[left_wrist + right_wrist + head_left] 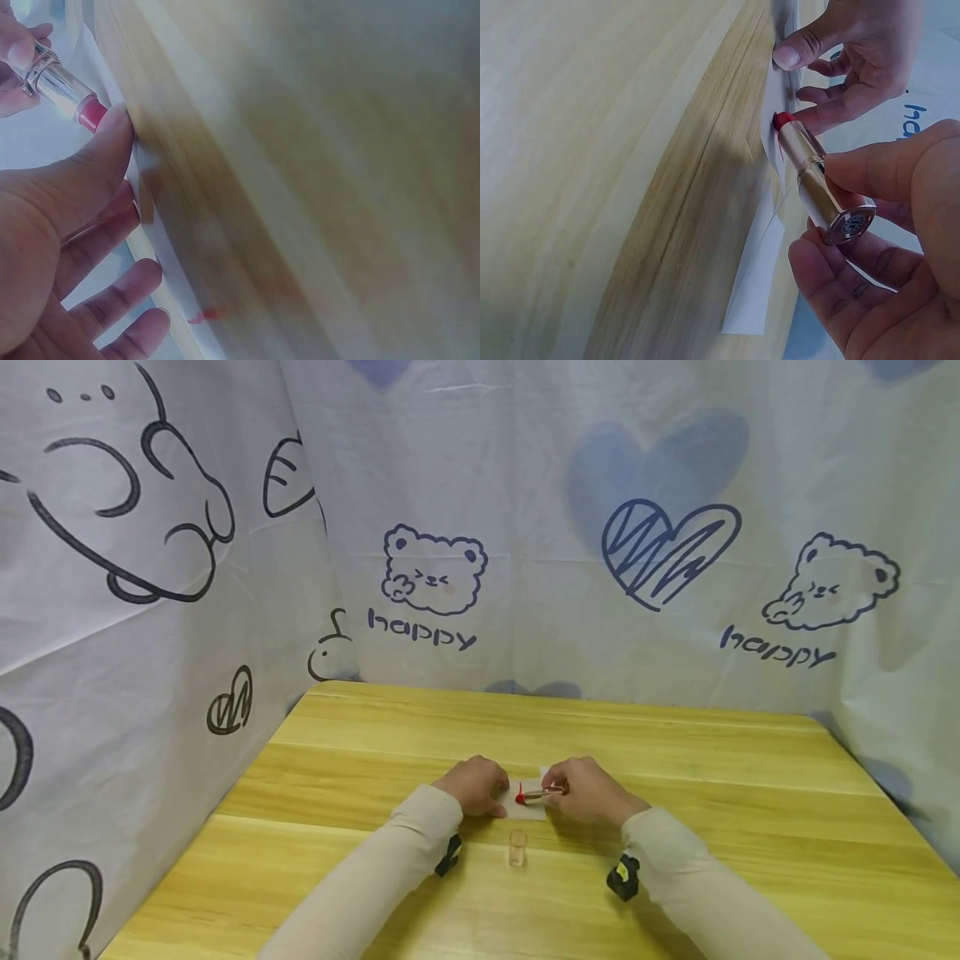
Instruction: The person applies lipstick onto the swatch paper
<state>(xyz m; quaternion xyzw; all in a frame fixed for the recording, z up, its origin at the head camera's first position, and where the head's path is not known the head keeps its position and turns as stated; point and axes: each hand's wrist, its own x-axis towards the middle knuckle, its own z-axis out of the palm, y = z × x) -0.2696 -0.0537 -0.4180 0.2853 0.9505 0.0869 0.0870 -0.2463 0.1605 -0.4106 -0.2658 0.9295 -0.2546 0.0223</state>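
My right hand (591, 791) holds a lipstick (819, 176) between thumb and fingers. Its case is shiny gold, and the red tip (782, 120) meets a white sheet of paper (531, 811) on the table. A red mark (521, 787) shows beside the tip in the head view. At the left side of the sheet, my left hand (474, 786) presses the paper with its thumb (791, 54); its fingers are loosely extended. In front of the paper lies a clear, pinkish cap (517, 848).
A wood-grain table (337, 893) spans the working area. A white cloth (525, 477) printed with bears and hearts hangs behind it, with another patterned cloth (150, 660) at the left. A second white paper piece (754, 285) lies beneath my right hand.
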